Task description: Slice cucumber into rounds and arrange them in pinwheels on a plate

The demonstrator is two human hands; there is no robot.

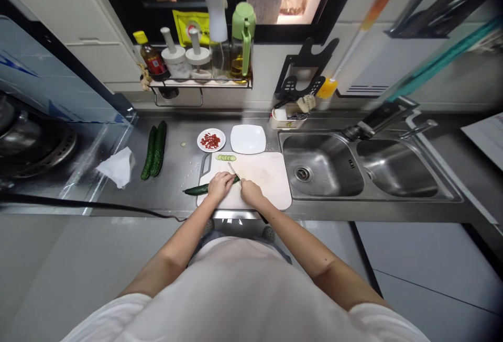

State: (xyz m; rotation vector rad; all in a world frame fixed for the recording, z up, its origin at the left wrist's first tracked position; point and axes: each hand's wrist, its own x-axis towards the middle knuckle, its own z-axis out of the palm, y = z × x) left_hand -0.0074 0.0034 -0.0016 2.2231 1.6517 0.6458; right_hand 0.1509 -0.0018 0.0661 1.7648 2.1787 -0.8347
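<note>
A dark green cucumber (196, 190) lies across the left half of a white cutting board (271, 174), its uncut end past the board's left edge. My left hand (220, 186) is closed over it near the cut end. In my right hand (251, 194) is a knife (232, 168), its handle wrapped by my fingers and its blade at the cucumber's cut end. Several pale green cucumber slices (226, 157) lie in a row at the board's far edge. Beyond the board stand a white plate with red pieces (211, 140) and a bare white square plate (248, 139).
Two whole cucumbers (154, 151) lie left of the board, near a crumpled white tissue (118, 167). A double sink (326, 174) adjoins the board on the right. Bottles and jars stand on a wall rack (200, 84). A stove (35, 143) is at far left.
</note>
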